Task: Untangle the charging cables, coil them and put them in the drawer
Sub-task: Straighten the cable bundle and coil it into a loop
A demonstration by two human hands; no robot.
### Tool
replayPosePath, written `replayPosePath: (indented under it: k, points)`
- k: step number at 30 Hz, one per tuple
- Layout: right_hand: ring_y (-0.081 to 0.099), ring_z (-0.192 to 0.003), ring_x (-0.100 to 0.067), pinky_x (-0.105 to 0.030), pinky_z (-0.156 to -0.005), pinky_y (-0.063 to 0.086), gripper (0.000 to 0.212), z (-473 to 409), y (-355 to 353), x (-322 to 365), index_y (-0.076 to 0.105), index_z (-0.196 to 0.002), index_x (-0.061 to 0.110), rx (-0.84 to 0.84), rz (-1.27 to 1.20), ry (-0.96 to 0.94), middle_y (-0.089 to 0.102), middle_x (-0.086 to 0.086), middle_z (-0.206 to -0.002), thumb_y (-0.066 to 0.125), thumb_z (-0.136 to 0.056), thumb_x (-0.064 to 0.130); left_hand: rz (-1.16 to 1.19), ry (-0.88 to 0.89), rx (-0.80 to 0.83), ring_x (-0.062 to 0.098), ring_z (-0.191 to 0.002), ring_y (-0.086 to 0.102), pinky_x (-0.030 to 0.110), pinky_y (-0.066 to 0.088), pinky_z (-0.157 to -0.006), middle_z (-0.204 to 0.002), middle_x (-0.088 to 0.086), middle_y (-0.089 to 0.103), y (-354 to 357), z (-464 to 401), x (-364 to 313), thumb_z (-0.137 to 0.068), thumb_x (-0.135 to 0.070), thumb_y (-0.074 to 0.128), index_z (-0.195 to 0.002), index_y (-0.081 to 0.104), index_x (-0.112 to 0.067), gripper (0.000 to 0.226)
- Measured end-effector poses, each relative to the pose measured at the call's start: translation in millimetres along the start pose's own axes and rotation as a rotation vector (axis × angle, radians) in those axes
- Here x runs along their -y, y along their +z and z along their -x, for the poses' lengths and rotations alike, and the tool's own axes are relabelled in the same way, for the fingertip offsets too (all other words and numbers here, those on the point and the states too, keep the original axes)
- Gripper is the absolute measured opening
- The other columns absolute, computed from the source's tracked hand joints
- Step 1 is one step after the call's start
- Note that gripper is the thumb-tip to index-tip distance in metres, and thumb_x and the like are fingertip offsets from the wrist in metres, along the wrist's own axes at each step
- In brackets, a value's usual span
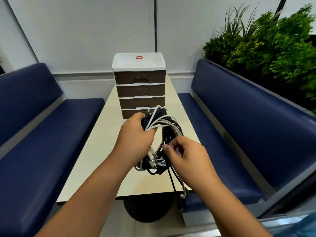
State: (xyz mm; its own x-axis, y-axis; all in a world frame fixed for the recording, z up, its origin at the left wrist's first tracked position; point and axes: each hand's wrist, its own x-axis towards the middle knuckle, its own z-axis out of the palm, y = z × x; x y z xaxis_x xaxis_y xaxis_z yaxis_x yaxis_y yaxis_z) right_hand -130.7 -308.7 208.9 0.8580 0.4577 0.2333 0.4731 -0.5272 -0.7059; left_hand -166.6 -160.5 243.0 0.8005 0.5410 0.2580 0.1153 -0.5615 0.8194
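Both hands are raised over a narrow cream table (pixel 95 151) with a knot of black and white charging cables (pixel 164 124) held between them. The left hand (pixel 136 134) is closed in a fist around the upper part of the bundle, where several white and black strands fan out past its knuckles. The right hand (pixel 186 154) sits just below and beside it, thumb and forefinger pinched on what looks like a black strand, though the tangle there is too dense to say which one. Beneath the hands the bundle sags into loose loops, with white plugs (pixel 153 159) showing among them, and a few ends trail down past the near edge of the table. Further along the table, just behind the cables, stands a drawer unit (pixel 140 89) with a white top tray and four brown woven-look drawers, all shut. Blue padded benches (pixel 239 127) run along both sides, and green plants (pixel 273 45) fill a planter behind the right one.
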Motion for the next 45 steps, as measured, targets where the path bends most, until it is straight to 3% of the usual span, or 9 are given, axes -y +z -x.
replayPosePath:
  k: [9,13,16,22,26,29,33,40,45]
  points:
    - [0.047,-0.067,-0.005,-0.016,-0.056,0.035,0.024,6,5,-21,0.046,-0.075,0.026,-0.112,-0.077,-0.085,0.051,0.007,-0.07,0.058,-0.094,0.035,0.188,-0.049,-0.036,0.007,-0.051,0.052,0.022,0.039,-0.05,-0.063,-0.004,0.057,-1,-4,1,-0.091,-0.02,0.061,-0.088,0.059,-0.024,0.005]
    - [0.064,-0.067,-0.018,-0.034,-0.063,0.052,0.038,22,36,-24,0.04,-0.09,0.032,-0.063,-0.431,0.149,0.059,0.004,-0.088,0.064,-0.081,0.059,0.12,-0.012,-0.063,0.008,-0.061,0.054,0.026,0.04,-0.057,-0.067,-0.009,0.057,4,-6,-2,-0.09,-0.019,0.062,-0.088,0.058,-0.027,0.009]
    - [0.059,-0.051,-0.011,-0.03,-0.053,0.047,0.031,29,45,-28,0.038,-0.096,0.033,0.075,-0.548,0.284,0.065,-0.003,-0.079,0.064,-0.088,0.047,0.077,-0.02,-0.05,0.011,-0.064,0.056,0.027,0.042,-0.06,-0.069,-0.007,0.057,8,-7,3,-0.09,-0.019,0.062,-0.094,0.06,-0.023,0.006]
    - [0.044,-0.069,-0.023,-0.035,-0.053,0.028,0.017,24,16,-31,0.038,-0.094,0.026,0.094,0.206,-0.016,0.045,0.007,-0.068,0.038,-0.102,0.042,0.035,-0.109,-0.04,0.02,-0.069,0.056,0.03,0.04,-0.06,-0.076,0.002,0.06,3,-18,19,-0.091,-0.023,0.061,-0.097,0.059,-0.017,0.009]
    - [0.048,-0.044,-0.018,-0.027,-0.04,0.004,0.041,7,-15,-28,0.042,-0.077,0.028,-0.01,0.75,-0.458,0.05,0.005,-0.053,0.082,-0.073,0.034,0.01,-0.105,0.006,0.022,-0.071,0.057,0.031,0.041,-0.064,-0.075,0.001,0.059,-3,-20,19,-0.092,-0.023,0.061,-0.096,0.059,-0.018,0.007]
    - [0.051,-0.06,-0.019,-0.028,-0.048,0.033,0.036,-11,-49,-32,0.055,-0.073,0.026,-0.016,0.836,-0.673,0.051,0.005,-0.067,0.089,-0.061,0.019,-0.045,-0.072,0.088,0.017,-0.061,0.056,0.027,0.039,-0.055,-0.071,0.002,0.059,-13,-19,14,-0.092,-0.024,0.06,-0.092,0.058,-0.018,0.006]
    - [0.046,-0.071,-0.023,-0.035,-0.054,0.04,0.018,-29,-93,-31,0.07,-0.081,0.02,0.042,0.938,-0.821,0.05,-0.001,-0.081,0.083,-0.071,0.014,-0.092,-0.041,0.223,0.012,-0.054,0.055,0.023,0.039,-0.05,-0.068,0.002,0.059,-26,-14,6,-0.092,-0.026,0.061,-0.089,0.057,-0.02,0.008]
    - [0.06,-0.074,-0.028,-0.043,-0.055,0.055,0.029,-47,-106,-60,0.069,-0.11,0.009,0.027,0.674,-0.786,0.061,-0.007,-0.089,0.074,-0.082,0.006,0.028,-0.033,0.45,0.015,-0.055,0.055,0.026,0.042,-0.053,-0.052,-0.002,0.055,-33,-7,-3,-0.093,-0.026,0.062,-0.092,0.059,-0.019,0.008]
    - [0.063,-0.086,-0.016,-0.026,-0.072,0.054,0.029,-40,-71,-76,0.072,-0.112,0.014,-0.126,0.282,-0.641,0.064,-0.002,-0.101,0.067,-0.086,0.003,0.148,-0.017,0.588,0.014,-0.052,0.052,0.028,0.041,-0.055,-0.05,-0.002,0.05,-30,-1,-10,-0.094,-0.023,0.062,-0.094,0.058,-0.014,0.01]
